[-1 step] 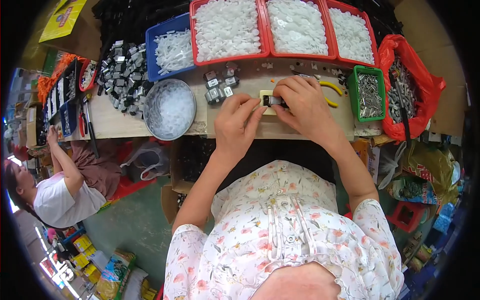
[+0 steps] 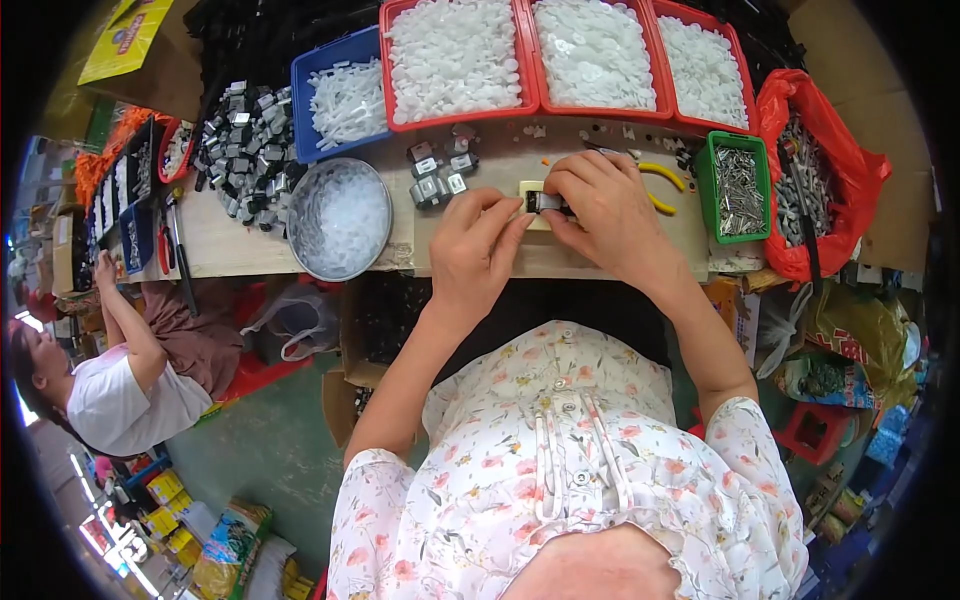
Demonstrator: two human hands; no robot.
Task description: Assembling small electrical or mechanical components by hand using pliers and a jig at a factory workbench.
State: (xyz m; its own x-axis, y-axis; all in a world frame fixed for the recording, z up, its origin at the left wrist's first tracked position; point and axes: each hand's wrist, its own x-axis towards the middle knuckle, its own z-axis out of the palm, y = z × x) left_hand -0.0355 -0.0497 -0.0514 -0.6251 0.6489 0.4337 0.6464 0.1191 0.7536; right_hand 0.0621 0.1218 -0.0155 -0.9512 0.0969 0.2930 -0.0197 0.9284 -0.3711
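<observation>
My right hand (image 2: 612, 218) grips a small black-and-silver part (image 2: 549, 202) over a cream-coloured block (image 2: 531, 187) on the bench; its fingers hide part of both. Close by on the left, my left hand (image 2: 468, 250) is closed in a pinch at the block's edge. Whatever lies between its thumb and forefinger is too small to make out. Several similar black-and-silver parts (image 2: 428, 189) stand loose to the left of the block. Yellow-handled pliers (image 2: 662, 180) lie just beyond my right hand, partly covered by it.
Red trays (image 2: 458, 60) of white plastic pieces line the back, beside a blue tray (image 2: 350, 105). A round metal bowl (image 2: 340, 220), a heap of parts (image 2: 245, 150), a green basket (image 2: 738, 187) of metal pins and a red bag (image 2: 860, 190) flank my hands. Another person (image 2: 130, 390) sits at left.
</observation>
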